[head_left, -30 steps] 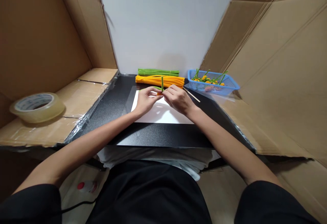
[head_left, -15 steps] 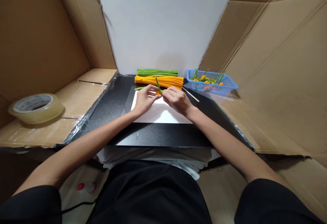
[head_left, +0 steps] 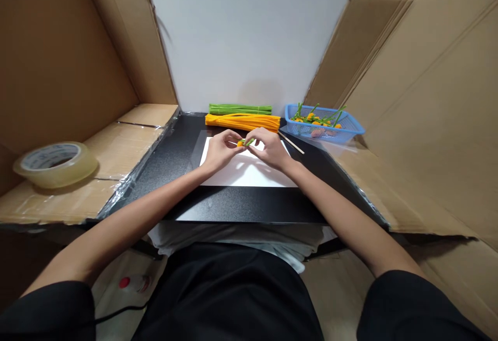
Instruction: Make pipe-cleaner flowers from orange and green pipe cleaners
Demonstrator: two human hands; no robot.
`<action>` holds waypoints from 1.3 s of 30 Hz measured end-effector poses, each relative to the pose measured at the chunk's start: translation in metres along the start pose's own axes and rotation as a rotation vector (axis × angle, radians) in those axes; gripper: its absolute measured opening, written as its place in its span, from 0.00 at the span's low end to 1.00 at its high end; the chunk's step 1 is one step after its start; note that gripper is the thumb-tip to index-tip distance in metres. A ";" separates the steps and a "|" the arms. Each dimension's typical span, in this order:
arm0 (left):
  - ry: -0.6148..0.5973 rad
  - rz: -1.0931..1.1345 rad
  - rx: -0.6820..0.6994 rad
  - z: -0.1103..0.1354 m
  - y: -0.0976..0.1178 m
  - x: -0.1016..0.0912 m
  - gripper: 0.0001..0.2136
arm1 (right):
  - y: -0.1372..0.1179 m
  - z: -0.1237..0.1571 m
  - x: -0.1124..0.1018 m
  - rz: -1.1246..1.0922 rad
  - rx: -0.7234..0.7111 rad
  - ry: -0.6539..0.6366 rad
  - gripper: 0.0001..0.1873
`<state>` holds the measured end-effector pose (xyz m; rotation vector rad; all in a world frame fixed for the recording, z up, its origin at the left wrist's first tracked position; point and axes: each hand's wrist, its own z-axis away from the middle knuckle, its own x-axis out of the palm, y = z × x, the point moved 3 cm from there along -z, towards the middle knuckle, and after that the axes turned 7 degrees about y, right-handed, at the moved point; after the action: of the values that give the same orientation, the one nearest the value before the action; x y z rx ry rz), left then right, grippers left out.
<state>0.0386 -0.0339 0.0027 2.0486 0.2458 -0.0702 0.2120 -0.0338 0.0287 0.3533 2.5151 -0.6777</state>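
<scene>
Orange-green piece [head_left: 240, 144] pinched by fingers of left hand [head_left: 221, 151] and right hand [head_left: 272, 150]; white sheet [head_left: 249, 175] seen beneath fingers, orange bundle [head_left: 243, 121] beyond.

Orange piece [head_left: 240, 144] in left grip [head_left: 221, 150] above sheet [head_left: 249, 175]

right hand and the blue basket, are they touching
Apart. The head view shows black tabletop and a thin stick between the right hand and the blue basket.
</scene>
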 end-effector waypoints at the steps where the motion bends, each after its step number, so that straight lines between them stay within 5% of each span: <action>1: 0.000 -0.005 -0.008 0.000 0.000 0.000 0.17 | 0.002 0.000 -0.001 -0.020 0.012 0.000 0.03; 7: -0.007 -0.116 0.047 0.002 0.005 -0.002 0.13 | 0.002 0.000 -0.003 -0.027 0.063 0.027 0.05; 14: 0.170 -0.599 0.429 0.006 0.014 -0.007 0.08 | -0.001 0.001 0.002 0.014 0.123 0.039 0.05; 20: -0.043 -0.619 0.578 0.005 0.012 -0.001 0.04 | -0.003 0.000 0.004 0.007 0.237 0.061 0.04; 28: -0.197 -0.568 0.396 0.004 0.003 0.003 0.03 | 0.022 0.007 0.018 -0.151 0.510 0.042 0.03; 32: -0.262 -0.630 0.259 0.001 -0.004 0.004 0.04 | 0.030 0.010 0.027 -0.148 0.477 -0.030 0.02; 39: -0.307 -0.689 0.225 -0.002 -0.002 0.001 0.08 | 0.037 0.006 0.020 -0.161 0.328 -0.193 0.05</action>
<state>0.0392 -0.0309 0.0020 2.0487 0.7654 -0.8598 0.2118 -0.0036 -0.0013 0.1886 2.2645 -1.1373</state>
